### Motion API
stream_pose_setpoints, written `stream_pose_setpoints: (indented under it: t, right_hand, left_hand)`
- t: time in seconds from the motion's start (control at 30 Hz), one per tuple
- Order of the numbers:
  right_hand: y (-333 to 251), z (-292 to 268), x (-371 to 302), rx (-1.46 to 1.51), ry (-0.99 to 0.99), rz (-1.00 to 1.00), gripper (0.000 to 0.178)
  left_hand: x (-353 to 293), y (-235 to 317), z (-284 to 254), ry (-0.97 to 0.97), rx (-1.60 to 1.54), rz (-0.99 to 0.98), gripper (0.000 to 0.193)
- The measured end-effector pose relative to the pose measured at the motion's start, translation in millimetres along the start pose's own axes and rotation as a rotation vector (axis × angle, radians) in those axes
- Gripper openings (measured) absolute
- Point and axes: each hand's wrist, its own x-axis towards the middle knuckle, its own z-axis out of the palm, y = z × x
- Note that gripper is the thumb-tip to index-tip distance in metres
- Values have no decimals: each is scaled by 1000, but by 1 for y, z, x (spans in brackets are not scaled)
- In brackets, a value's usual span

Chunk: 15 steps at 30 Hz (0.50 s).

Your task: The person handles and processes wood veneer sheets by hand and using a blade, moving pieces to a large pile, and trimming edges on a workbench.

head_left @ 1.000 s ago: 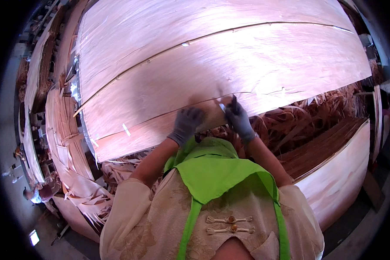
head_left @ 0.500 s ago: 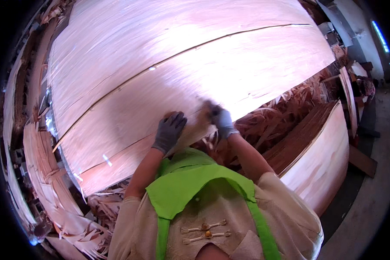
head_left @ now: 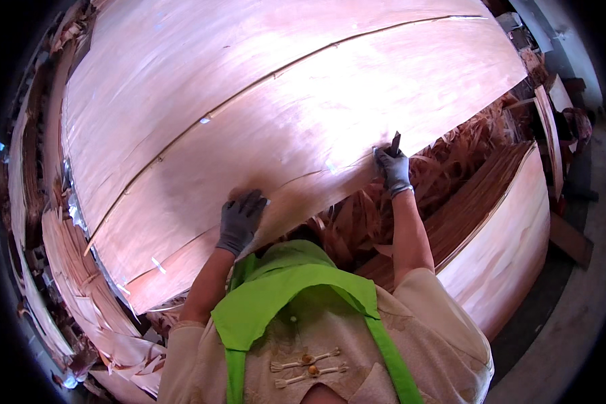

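Observation:
A large pale wood veneer sheet (head_left: pixel 188 195) spreads out before me, with a long dark seam running across it. My left hand (head_left: pixel 240 221), in a grey glove, lies on the sheet near its close edge, palm down with fingers stretched out. Farther right, my gloved right hand (head_left: pixel 392 168) is closed at the sheet's edge around a short, dark, flat tool (head_left: pixel 395 143). The tool's end points up and away; its exact kind is unclear. Small shiny tape strips (head_left: pixel 158 264) stick to the veneer along a crack.
Reddish veneer scraps (head_left: pixel 451 161) are heaped beyond the sheet's right edge. A thick stack of veneer sheets (head_left: pixel 498 249) stands at my right. More veneer stacks (head_left: pixel 74 262) line the left side. A loose board (head_left: pixel 570 242) lies at far right.
My right hand has moved right and slightly up along the sheet's edge, away from my left hand. My left hand has shifted a little left and down.

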Motion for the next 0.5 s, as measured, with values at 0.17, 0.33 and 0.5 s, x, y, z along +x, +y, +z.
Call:
stream_pose_setpoints:
  t: [0.17,0.33,0.5]
  right_hand:
    - [16,-11,19,-341,163,-38,27]
    - [13,-6,22,-490,139,-148,36]
    - [-8,12,-1,-313,118,-191,27]
  left_hand:
    - [11,4,-7,3,-61,-24,38]
    - [10,0,-9,61,-101,-6,30]
    - [2,-2,-5,120,-201,-18,24]
